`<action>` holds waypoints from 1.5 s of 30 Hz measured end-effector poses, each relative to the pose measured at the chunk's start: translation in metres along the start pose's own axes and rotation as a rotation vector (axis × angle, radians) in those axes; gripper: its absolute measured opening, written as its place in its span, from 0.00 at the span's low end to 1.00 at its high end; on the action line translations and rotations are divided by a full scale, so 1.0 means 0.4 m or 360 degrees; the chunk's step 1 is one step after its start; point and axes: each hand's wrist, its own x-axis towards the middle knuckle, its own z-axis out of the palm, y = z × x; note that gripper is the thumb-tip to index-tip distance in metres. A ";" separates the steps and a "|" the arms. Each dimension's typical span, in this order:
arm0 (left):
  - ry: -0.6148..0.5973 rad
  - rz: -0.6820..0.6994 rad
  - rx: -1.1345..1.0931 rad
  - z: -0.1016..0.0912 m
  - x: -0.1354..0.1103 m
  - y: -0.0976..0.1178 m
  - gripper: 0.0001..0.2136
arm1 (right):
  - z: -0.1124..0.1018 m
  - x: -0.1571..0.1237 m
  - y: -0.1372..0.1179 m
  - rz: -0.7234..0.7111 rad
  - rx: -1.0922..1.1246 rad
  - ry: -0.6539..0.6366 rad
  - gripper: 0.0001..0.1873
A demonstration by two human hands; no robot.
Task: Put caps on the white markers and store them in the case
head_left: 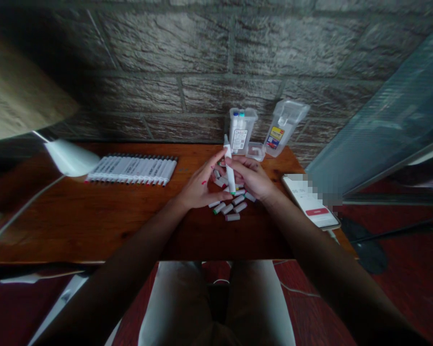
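A white marker (230, 169) stands nearly upright between my hands. Its narrow tip points up with no cap on it, and its lower end is green. My left hand (199, 186) grips it from the left, index finger near the top and thumb by the green end. The thumb and fingers of my right hand (255, 179) close on its middle from the right. Red marks show on the left hand. Several loose marker caps (233, 217), white with coloured ends, lie on the table beneath and in front of the hands; the hands hide some of them.
A row of white markers (132, 169) lies left on the wooden table (137, 221), beside a lamp (67, 156). At the back stand a clear case (250, 126) with a few markers, a small clear lid (255, 151) and another clear case (286, 125). A phone (310, 199) lies right.
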 end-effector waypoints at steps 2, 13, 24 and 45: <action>0.0149 -0.0023 0.0056 -0.002 0.002 0.000 0.38 | -0.002 0.002 0.000 -0.0071 -0.0020 0.0077 0.20; 0.0796 -0.0010 0.0693 -0.024 0.008 0.027 0.18 | 0.002 0.002 0.001 -0.0252 -0.0088 0.0192 0.20; 0.0544 0.0016 0.0914 -0.019 0.014 0.033 0.14 | 0.006 -0.002 0.028 -0.0230 -0.0195 0.0042 0.21; 0.0527 0.0000 0.1000 -0.017 0.010 0.016 0.09 | 0.020 0.006 0.036 -0.0257 -0.0163 0.0303 0.22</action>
